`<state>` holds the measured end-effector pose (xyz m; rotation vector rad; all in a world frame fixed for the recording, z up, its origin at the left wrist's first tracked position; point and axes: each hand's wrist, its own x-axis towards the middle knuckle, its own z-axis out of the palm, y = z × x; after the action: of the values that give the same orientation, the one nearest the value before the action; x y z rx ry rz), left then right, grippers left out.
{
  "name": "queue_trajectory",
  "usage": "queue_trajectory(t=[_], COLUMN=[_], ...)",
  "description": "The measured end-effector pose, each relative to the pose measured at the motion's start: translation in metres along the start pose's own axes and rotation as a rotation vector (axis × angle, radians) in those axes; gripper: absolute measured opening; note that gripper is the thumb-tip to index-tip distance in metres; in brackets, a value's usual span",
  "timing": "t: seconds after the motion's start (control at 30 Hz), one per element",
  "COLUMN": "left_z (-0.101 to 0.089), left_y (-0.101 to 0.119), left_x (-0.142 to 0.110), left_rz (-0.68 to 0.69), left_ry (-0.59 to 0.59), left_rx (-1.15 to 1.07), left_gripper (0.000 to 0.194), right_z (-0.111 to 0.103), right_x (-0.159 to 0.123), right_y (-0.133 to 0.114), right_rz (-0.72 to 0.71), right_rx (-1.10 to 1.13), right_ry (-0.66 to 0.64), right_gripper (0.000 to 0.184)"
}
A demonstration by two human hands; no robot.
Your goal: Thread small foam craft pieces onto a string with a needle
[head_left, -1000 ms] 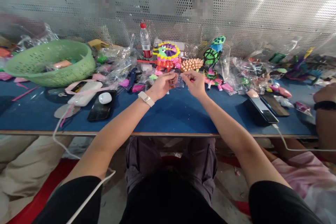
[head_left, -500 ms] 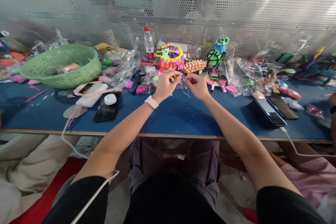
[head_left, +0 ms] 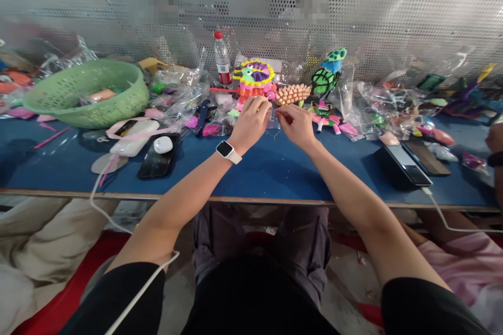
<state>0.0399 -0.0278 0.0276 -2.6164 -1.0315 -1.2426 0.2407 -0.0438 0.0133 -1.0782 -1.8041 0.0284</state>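
Note:
My left hand [head_left: 253, 121], a watch on its wrist, is closed in a pinch with its back turned up. Close beside it my right hand [head_left: 297, 124] pinches too, thumb against forefinger. A thin pale thread [head_left: 274, 135] hangs in a loose loop between the two sets of fingertips; its ends are hidden in the fingers. Just behind the hands lie a peach-coloured scaly clay figure [head_left: 293, 95] and a clay creature with a yellow-edged purple shell [head_left: 257, 74]. To the right are a green-and-black clay turtle shape [head_left: 324, 82] and a small green-faced clay figure [head_left: 323, 111].
A green plastic basket [head_left: 88, 115] stands left on the blue table [head_left: 271, 178]. Near it lie a black phone [head_left: 153, 165] and a white power bank [head_left: 137, 138]. A bottle with a red cap [head_left: 222, 60] stands behind. At right are a black box-shaped device [head_left: 401, 170] and plastic bags.
My left wrist has turned, so the watch face now shows and the back of the hand faces up. The fingers of my right hand have curled in more. The thread's loop hangs differently.

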Motion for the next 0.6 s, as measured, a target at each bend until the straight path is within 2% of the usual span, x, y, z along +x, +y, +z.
queue_trajectory(t=[0.2,0.43,0.6], left_z=[0.005,0.007,0.011], left_y=[-0.008,-0.013,-0.015], left_x=[0.0,0.001,0.003], left_rz=[-0.012,-0.01,-0.087], left_ry=[-0.03,0.006,0.002], left_rx=[-0.033,-0.037,-0.225], left_gripper=[0.027,0.034,0.03], right_z=[0.003,0.006,0.005], right_x=[-0.001,-0.001,-0.001], right_y=[0.008,0.015,0.017], right_rz=[-0.035,-0.103,-0.12], right_rx=[0.01,0.057,0.023], right_ry=[0.023,0.042,0.025], right_gripper=[0.019,0.02,0.018])
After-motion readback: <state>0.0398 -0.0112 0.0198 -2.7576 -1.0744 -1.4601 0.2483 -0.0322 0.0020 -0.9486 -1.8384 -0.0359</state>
